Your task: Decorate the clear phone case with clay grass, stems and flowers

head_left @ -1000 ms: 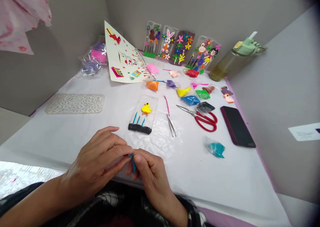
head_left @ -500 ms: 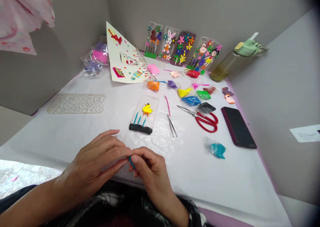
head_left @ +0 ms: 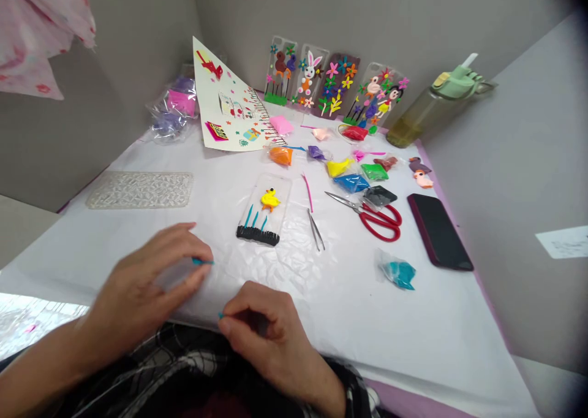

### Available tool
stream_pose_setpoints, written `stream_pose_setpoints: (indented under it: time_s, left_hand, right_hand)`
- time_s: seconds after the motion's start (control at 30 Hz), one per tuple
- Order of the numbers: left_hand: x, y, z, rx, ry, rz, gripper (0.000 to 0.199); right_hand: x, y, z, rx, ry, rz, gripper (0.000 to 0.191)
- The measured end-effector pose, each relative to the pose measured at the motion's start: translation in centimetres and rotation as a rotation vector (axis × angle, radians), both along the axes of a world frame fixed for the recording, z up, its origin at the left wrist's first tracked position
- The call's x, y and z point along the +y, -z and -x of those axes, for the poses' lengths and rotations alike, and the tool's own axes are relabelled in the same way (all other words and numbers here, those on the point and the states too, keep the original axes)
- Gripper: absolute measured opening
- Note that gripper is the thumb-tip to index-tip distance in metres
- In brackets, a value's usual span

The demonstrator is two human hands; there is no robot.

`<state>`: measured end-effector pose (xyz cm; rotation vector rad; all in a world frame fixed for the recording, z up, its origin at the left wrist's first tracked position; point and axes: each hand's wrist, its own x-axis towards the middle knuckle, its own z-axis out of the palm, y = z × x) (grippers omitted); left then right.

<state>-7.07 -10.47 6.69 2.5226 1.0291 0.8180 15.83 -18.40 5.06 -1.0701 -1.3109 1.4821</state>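
Observation:
My left hand (head_left: 154, 274) is raised over the near part of the table. Between its thumb and forefinger tips is a thin teal clay strip (head_left: 203, 262). Lower and to the right, my right hand (head_left: 271, 329) pinches a small bit of teal clay (head_left: 221, 315), mostly covered by the fingertips. Just beyond the hands lies a clear phone case (head_left: 285, 206). It bears a yellow clay duck (head_left: 270, 200), teal stems (head_left: 255, 220) and a black clay strip (head_left: 258, 235) along its near end.
Tweezers (head_left: 315, 229), red-handled scissors (head_left: 379, 222), a bag of teal clay (head_left: 399, 273) and a phone (head_left: 438, 231) lie to the right. Several clay packets (head_left: 351, 183) are farther back. Decorated cases (head_left: 340, 87) lean on the wall near a bottle (head_left: 425, 108). A textured case (head_left: 140, 190) lies left.
My hands, together half a second ago over one teal strip, are now apart. The left has moved left and the right slightly down, each with teal clay at its fingertips.

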Motion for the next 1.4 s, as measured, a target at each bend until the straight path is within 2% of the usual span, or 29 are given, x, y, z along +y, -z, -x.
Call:
stream_pose_setpoints:
  time_s: [0.07,0.17,0.33,0.37,0.4,0.47,0.57,0.67,0.77,0.8,0.9,1.0,1.13,1.27,1.4]
  left_hand:
    - [1.3,0.5,1.7,0.037,-0.103,-0.090,0.019]
    - [2.4,1.8,4.0,0.155,-0.111,-0.155,0.030]
    - [1.3,4.6,5.7,0.190,-0.184,-0.190,0.039]
    - [1.0,5.1,5.9,0.204,-0.164,-0.175,0.042]
    - [0.7,5.7,6.2,0.267,-0.064,-0.188,0.044]
    - [0.4,6.6,6.8,0.367,0.018,-0.203,0.061]
    - [-0.4,7.4,7.3,0.480,-0.003,-0.196,0.078]
    - [-2.0,7.8,6.8,0.480,-0.056,-0.181,0.090]
    - [-3.3,7.9,6.1,0.438,-0.011,-0.152,0.090]
    - [-3.4,7.9,6.0,0.433,-0.036,-0.149,0.091]
    - [-2.8,7.7,6.3,0.427,-0.132,-0.140,0.091]
    - [-2.1,7.4,7.1,0.461,-0.074,-0.151,0.099]
    - [-1.7,7.2,7.9,0.522,-0.117,-0.177,0.082]
    - [-2.0,7.1,7.5,0.507,-0.060,-0.163,0.097]
    - [-1.9,7.2,7.1,0.503,-0.130,-0.155,0.094]
  right_hand:
    - [-0.1,-0.1,-0.1,-0.025,-0.068,-0.017,0.025]
    - [-0.1,0.1,0.0,-0.059,-0.029,0.017,0.021]
    - [0.0,0.3,0.0,-0.070,-0.015,0.045,0.018]
    - [0.0,0.3,0.0,-0.068,-0.013,0.044,0.018]
    - [0.0,0.3,0.0,-0.064,-0.011,0.044,0.018]
    - [0.0,0.3,0.1,-0.055,-0.005,0.041,0.018]
    - [-0.1,0.3,0.1,-0.060,0.002,0.036,0.017]
    - [-0.1,0.3,0.1,-0.068,-0.001,0.033,0.017]
    - [-0.1,0.3,0.1,-0.073,-0.005,0.028,0.016]
    - [-0.1,0.3,0.1,-0.076,-0.006,0.028,0.016]
    - [-0.1,0.3,0.1,-0.079,-0.003,0.032,0.017]
    - [-0.1,0.4,0.1,-0.066,-0.002,0.024,0.016]
    - [-0.1,0.5,0.1,-0.065,0.004,0.024,0.016]
    - [0.0,0.4,0.1,-0.064,-0.004,0.024,0.016]
    - [0.0,0.2,0.1,-0.063,-0.015,0.021,0.017]
